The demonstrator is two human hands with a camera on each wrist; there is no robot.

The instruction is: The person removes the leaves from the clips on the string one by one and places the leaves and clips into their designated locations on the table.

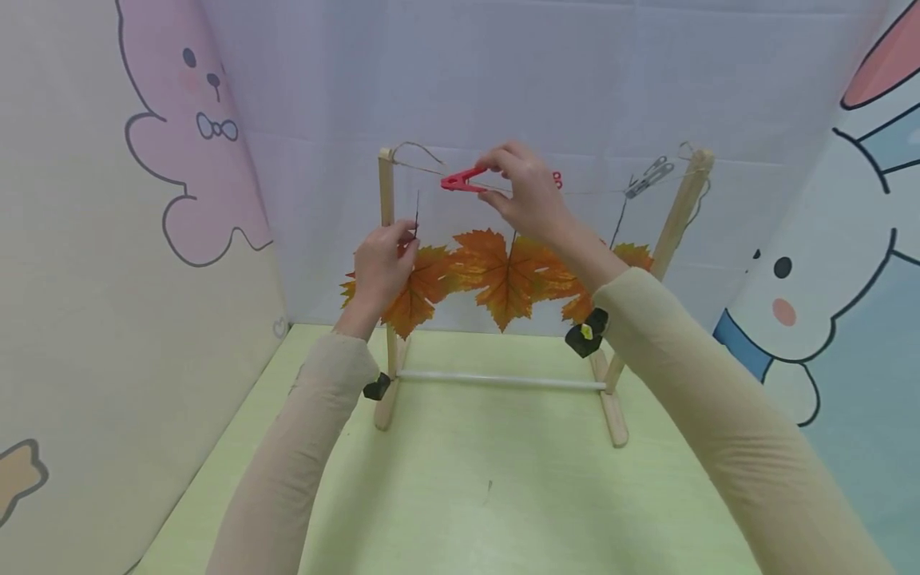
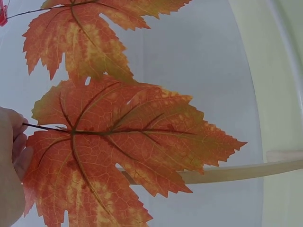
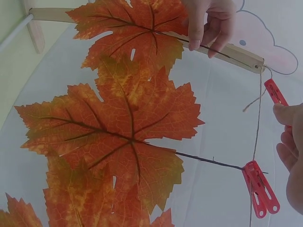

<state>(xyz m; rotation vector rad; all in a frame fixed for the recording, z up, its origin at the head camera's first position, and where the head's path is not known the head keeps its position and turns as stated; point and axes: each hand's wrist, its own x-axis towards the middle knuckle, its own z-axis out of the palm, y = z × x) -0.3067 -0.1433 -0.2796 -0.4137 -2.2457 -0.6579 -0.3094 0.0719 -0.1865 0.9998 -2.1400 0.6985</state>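
My left hand (image 1: 381, 263) pinches the dark stem (image 2: 42, 126) of an orange maple leaf (image 2: 109, 137) at the left end of the frame. The leaf hangs below the fingers, its stem pointing up. Higher up, my right hand (image 1: 528, 192) grips a red clothespin (image 1: 460, 180) by its handle end, its nose toward the left, close to the string (image 3: 258, 118). A second red clothespin (image 3: 259, 189) holds the stem of another maple leaf (image 3: 128, 137) on the string. Farther right, a grey clothespin (image 1: 649, 177) is clipped at a stem.
The string runs between two wooden posts (image 1: 386, 188) of a stand, with a white bar (image 1: 503, 380) low between them. More maple leaves hang at the right, partly behind my right arm. The stand rests on a pale green table (image 1: 460, 479); cartoon-printed panels flank it.
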